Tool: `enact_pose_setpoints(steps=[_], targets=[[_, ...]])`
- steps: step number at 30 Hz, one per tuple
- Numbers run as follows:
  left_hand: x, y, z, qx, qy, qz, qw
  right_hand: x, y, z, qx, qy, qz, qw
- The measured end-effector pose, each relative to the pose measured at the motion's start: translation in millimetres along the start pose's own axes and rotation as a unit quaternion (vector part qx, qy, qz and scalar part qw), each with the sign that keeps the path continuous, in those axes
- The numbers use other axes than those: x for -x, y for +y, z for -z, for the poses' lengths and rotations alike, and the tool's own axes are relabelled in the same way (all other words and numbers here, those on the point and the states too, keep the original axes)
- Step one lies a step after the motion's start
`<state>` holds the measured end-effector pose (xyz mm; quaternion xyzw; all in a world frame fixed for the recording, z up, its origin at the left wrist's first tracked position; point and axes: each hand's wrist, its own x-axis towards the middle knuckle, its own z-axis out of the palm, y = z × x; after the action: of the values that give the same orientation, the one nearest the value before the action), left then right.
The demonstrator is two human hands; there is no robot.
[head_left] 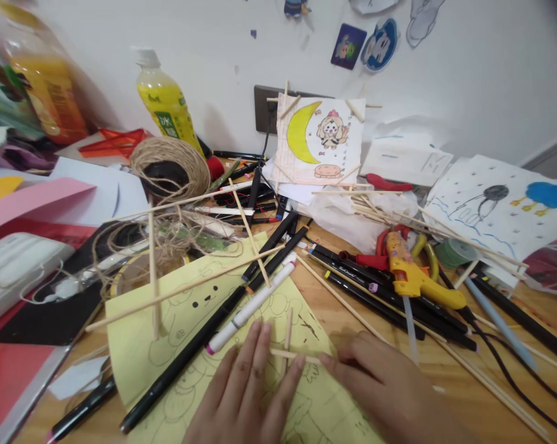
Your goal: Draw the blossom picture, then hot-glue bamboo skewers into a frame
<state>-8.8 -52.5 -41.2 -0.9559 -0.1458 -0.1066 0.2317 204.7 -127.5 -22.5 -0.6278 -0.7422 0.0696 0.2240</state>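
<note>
Lying between both hands' grips: short stick point(293, 354)

A large pencilled letter "M" marks the folded white paper sheet point(405, 161) near the worktop's back edge. Print on the green label of the yellow drink bottle point(166, 105) and white lettering on the black marker pens point(352, 269) is too blurred to read.

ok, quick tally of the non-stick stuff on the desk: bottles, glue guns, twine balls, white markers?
Drink bottles: 2, yellow-green and orange
Glue gun: 1
Twine ball: 1
White marker: 1
Total: 5
</note>
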Motion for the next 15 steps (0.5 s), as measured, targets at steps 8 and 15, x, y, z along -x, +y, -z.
enact_pose_setpoints(steps=[8, 15], targets=[[0.6, 0.9, 1.4, 0.008, -0.002, 0.004, 1.0, 1.3, 0.7, -1.9, 0.007, 0.008, 0.023, 1.0], [0.2, 2.0, 3.5, 0.023, -0.012, 0.015, 1.0, 1.6, 0.5, 1.0, -0.003, 0.012, 0.065, 0.998]])
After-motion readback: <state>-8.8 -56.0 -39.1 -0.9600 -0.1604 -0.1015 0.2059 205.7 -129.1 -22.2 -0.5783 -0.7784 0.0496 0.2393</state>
